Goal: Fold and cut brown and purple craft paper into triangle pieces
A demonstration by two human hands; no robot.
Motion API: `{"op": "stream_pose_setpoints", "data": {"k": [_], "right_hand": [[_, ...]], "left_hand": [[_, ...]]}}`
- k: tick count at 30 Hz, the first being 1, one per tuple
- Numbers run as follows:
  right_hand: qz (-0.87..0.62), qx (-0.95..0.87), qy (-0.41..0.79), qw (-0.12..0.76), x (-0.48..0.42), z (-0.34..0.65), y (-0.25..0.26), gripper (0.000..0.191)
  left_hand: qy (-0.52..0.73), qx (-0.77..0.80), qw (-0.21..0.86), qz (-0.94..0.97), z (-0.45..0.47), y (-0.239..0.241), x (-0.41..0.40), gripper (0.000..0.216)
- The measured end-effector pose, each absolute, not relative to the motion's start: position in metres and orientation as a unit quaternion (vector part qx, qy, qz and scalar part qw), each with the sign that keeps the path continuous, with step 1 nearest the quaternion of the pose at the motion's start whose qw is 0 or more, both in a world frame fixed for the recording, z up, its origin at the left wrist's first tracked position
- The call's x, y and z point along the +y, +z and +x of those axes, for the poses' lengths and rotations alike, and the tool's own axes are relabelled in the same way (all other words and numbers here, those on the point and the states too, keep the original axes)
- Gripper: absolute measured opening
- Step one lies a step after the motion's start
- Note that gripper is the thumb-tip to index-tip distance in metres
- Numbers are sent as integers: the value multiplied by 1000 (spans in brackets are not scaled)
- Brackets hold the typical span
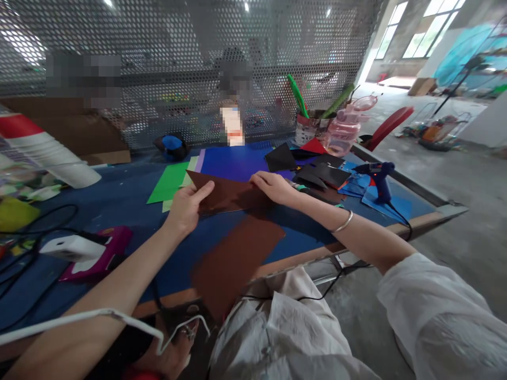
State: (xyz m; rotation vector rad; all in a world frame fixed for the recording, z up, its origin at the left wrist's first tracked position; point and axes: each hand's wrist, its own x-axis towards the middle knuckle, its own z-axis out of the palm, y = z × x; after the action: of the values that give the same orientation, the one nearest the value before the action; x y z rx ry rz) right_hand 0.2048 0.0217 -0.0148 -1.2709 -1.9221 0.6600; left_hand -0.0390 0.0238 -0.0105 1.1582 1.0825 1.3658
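Between both hands a brown sheet of paper [225, 195] is held tilted above the blue table. My left hand [188, 206] pinches its left side with the thumb on top. At the upper right edge, the closed fingers of my right hand [273, 186] grip the same sheet. A second brown piece of paper [237, 253], blurred, reaches past the table's front edge toward my lap; whether it joins the held sheet I cannot tell. Behind them are a dark blue sheet [233, 161] and a green sheet [168, 182].
Black paper pieces [322, 173] and a blue glue gun [380, 179] are at the right. A pink bottle [344, 132] stands beside a can [311, 126]. Stacked white cups [59, 153] and a purple power strip [114, 243] with cables occupy the left. A perforated metal screen [158, 63] rises behind.
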Motion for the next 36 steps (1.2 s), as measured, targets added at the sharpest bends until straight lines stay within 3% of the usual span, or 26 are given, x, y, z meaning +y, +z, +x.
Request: {"op": "stream_pose_setpoints", "data": {"k": [3,8,12,15,19,24,28,31,33,36], "right_hand": [[-439,-770,292,359,14,199,-14,39],[-405,-780,328,346,14,194,-19,9],[-480,-709,234,460,35,213,-13,13],[-532,-645,162,524,53,237,-5,26],[-651,-647,47,395,62,258,-6,30],[-662,-672,-8,330,55,251,-15,47],[-577,-759,-7,301,51,241,-17,35],[-549,-778,41,304,49,236,-17,26],[-528,-771,128,334,47,231,-16,30],[-484,-716,349,362,42,224,-13,49]], "left_hand": [[530,438,507,520,-35,-16,20,48],[459,475,430,615,-35,-22,19,58],[393,458,308,735,-36,-19,7,54],[272,351,317,838,-35,-11,-8,52],[106,220,341,908,-33,-4,-23,68],[49,223,322,919,-30,-3,-35,57],[54,264,367,890,-30,-5,-36,55],[152,330,427,828,-31,-6,-27,45],[268,388,465,750,-34,-8,-14,42],[397,433,520,620,-41,-13,9,49]]}}
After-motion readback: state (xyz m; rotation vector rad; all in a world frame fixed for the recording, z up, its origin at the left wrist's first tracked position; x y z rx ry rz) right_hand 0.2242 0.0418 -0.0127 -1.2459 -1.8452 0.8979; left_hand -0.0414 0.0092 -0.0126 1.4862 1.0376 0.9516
